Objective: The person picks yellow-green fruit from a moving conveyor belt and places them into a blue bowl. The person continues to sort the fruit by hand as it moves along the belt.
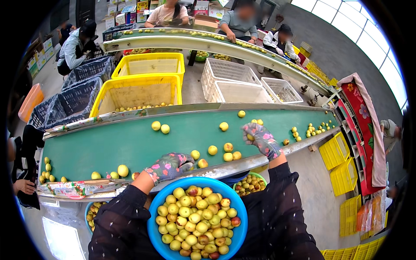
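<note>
My left hand (170, 165), in a floral glove, is low over the near edge of the green conveyor belt (97, 146); its fingertips curl beside a yellow-green jujube, and whether it grips one cannot be told. Above the belt further right, my right hand (260, 136), gloved alike, has its fingers closed round a jujube (250, 137). Between the hands lie several loose jujubes (212, 150), some with brown patches. A blue plastic basin (241, 211) heaped with yellow-green and reddish jujubes sits at my lap, below the belt's metal edge.
Yellow crates (136, 79) and white crates (242, 87) stand beyond the belt. Several people sit along a second conveyor (195, 40) at the back. A green basin (265, 180) of jujubes is under the near edge, right of the blue basin. Yellow crates (343, 175) line the right side.
</note>
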The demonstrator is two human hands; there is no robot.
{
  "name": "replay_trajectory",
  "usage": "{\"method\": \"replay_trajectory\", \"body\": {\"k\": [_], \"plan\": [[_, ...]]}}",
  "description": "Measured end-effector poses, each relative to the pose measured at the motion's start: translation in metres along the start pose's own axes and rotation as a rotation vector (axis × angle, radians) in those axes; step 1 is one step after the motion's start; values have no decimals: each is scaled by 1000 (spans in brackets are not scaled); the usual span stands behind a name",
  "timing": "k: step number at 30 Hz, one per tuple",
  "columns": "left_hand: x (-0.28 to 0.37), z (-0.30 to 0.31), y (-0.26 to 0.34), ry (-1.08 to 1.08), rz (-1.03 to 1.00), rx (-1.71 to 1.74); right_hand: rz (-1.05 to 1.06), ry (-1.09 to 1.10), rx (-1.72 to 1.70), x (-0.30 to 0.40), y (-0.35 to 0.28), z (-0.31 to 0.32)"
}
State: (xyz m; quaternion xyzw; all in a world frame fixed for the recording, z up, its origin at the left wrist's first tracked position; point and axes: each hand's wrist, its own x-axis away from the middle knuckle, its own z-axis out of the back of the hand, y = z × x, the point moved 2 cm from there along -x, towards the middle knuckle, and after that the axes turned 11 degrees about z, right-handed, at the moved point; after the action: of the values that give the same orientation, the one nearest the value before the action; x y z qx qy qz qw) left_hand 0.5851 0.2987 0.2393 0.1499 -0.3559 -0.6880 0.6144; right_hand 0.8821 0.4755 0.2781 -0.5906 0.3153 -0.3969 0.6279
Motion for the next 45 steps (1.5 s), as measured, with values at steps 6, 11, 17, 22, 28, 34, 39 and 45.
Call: {"method": "replay_trajectory", "body": {"k": [6,11,17,22,28,34,39,45], "plan": [[-6,-5,-11,29,150,-22,273,-464,797,-5,33,-48],[-5,16,5,-105,345,-73,266,-396,916,-6,41,-73],[16,26,-20,-7,249,120,-19,-553,342,18,-21,-93],[25,42,-1,16,288,555,-29,-1065,453,73,-8,-128],[57,26,48,-478,170,264,228,-1016,458,56,-8,-123],[80,-24,61,-448,-121,232,102,-248,401,-19,8,-89],[75,-35,59,-347,-292,252,98,-328,572,-52,24,-123],[77,-38,39,-324,-317,280,-90,-502,-74,-82,42,-164]]}}
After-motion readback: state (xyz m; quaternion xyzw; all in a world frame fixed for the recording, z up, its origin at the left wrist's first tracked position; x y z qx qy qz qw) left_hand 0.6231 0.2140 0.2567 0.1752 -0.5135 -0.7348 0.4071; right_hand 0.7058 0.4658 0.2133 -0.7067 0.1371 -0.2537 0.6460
